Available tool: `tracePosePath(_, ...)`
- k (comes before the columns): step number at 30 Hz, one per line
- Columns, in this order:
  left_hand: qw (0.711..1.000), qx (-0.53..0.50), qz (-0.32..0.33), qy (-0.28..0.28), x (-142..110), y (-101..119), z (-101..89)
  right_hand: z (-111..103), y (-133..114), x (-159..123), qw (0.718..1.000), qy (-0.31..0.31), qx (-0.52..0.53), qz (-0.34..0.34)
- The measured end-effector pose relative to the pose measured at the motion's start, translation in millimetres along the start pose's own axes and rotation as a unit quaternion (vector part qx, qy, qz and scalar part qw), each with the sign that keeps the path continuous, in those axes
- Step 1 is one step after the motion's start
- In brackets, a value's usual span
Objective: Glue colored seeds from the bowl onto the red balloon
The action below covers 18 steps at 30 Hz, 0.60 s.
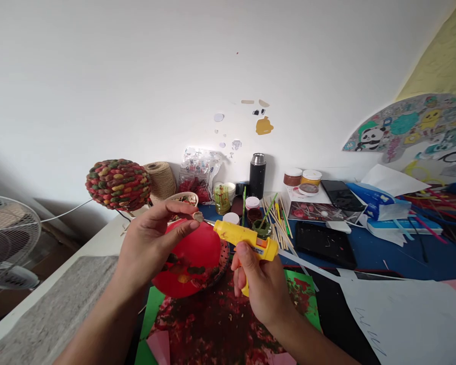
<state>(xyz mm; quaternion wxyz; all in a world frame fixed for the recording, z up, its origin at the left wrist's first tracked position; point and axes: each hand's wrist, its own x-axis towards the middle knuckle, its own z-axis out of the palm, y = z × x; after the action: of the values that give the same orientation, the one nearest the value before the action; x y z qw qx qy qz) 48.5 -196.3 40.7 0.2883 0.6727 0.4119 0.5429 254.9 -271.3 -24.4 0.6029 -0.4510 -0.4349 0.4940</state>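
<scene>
My left hand [152, 238] pinches a small tan shell-like piece [198, 217] between thumb and forefinger. In my right hand [260, 284] is a yellow hot glue gun [235, 234], with a white glue stick running out behind it. Its nozzle points left and ends right beside the small piece; whether they touch I cannot tell. Below and behind my left hand rests a red balloon [201, 248], with dark green, brown and yellow pieces on its lower part. It seems to sit in a patterned bowl [224, 253], mostly hidden by the balloon.
A paint-stained green sheet [313, 304] lies in front. Paint jars [254, 215], wooden sticks [277, 223], a black flask [257, 175] and a black tray [325, 243] stand behind. At left are a ball covered in coloured pieces [117, 185], twine [161, 180] and a fan [7, 243].
</scene>
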Motion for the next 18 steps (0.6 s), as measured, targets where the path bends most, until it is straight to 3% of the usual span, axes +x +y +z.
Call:
tracePosePath(7, 1.000, -0.025, -0.008, 0.012, -1.6, 2.8, 1.2, 0.5, 3.2, 0.9, 1.000, -0.011, 0.014, -0.011)
tracePosePath(14, 0.992, -0.114, -0.037, 0.045, 0.0, -4.3, 2.3, -1.5, 6.6, 3.5, 0.998, -0.014, 0.063, -0.024)
tracePosePath(18, 0.987, -0.141, -0.028, 0.067, 2.9, -6.5, 3.8, -3.1, 2.9, 3.3, 0.994, -0.028, 0.082, -0.061)
